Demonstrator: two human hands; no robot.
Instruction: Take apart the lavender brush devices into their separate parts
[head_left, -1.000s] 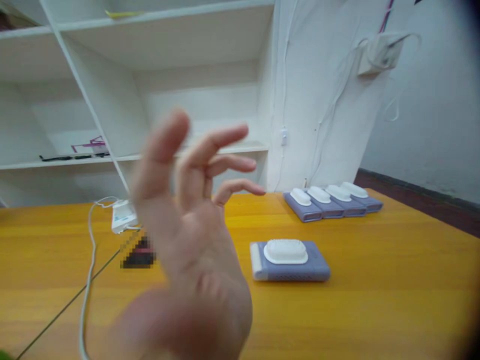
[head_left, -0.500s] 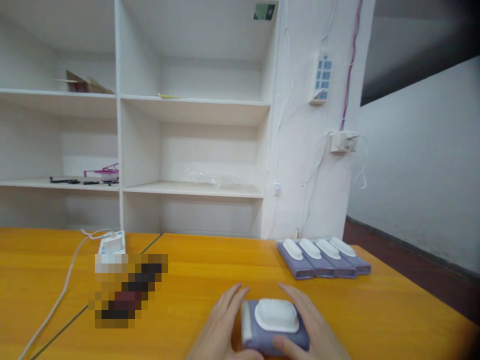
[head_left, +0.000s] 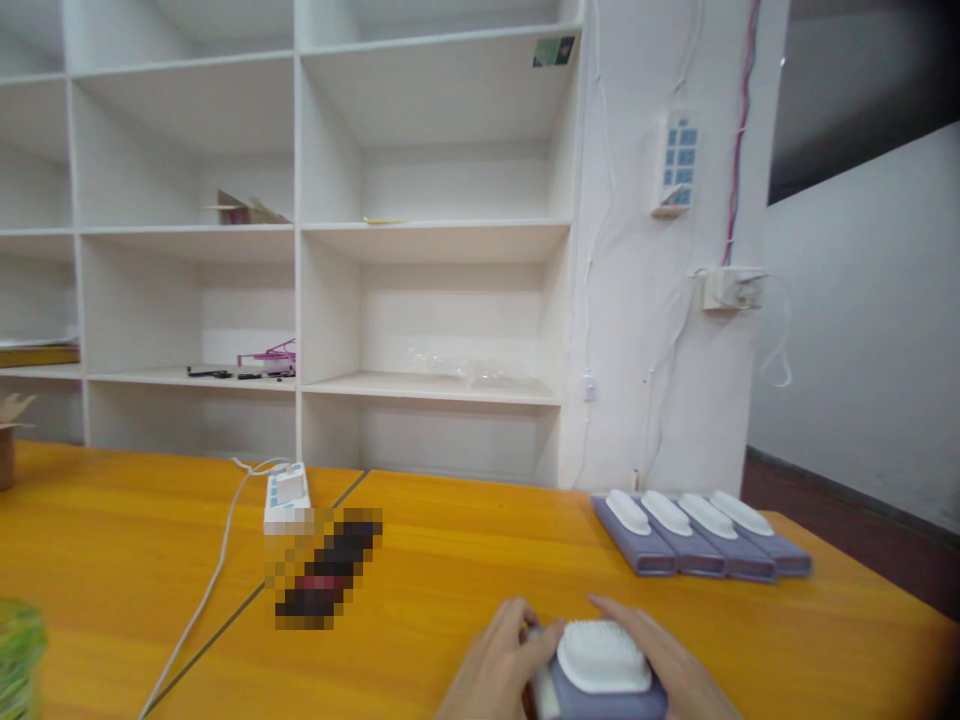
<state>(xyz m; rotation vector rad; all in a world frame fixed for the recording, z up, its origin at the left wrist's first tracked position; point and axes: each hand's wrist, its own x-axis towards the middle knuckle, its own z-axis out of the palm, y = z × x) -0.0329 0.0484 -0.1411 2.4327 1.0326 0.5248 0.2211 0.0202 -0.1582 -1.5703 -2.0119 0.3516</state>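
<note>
The head view shows two bare hands low at the near right of the yellow worktop, at a purple case topped by a white bristled piece. The case lies between the hands, its near end cut off by the frame, so whether it rests on the wood cannot be told. The left hand wraps the left end, its grip closed there with one digit laid over the top beside the bristles. The right hand lies along the right side, fingers stretched toward the far end; its thumb is out of sight, so how firm its grip is cannot be told.

Beyond, at the far right, a row of four similar cases stands side by side, the rightmost near the worktop's slanting right edge. A band of yellow wood separates this row from the held case, and another wide stretch runs left of the hands, up to a dark blurred-out object near the diagonal seam. A power strip lies past that object, its white cord trailing toward the near left, where a green bundle is cut by the frame. White shelving rises behind the far edge.
</note>
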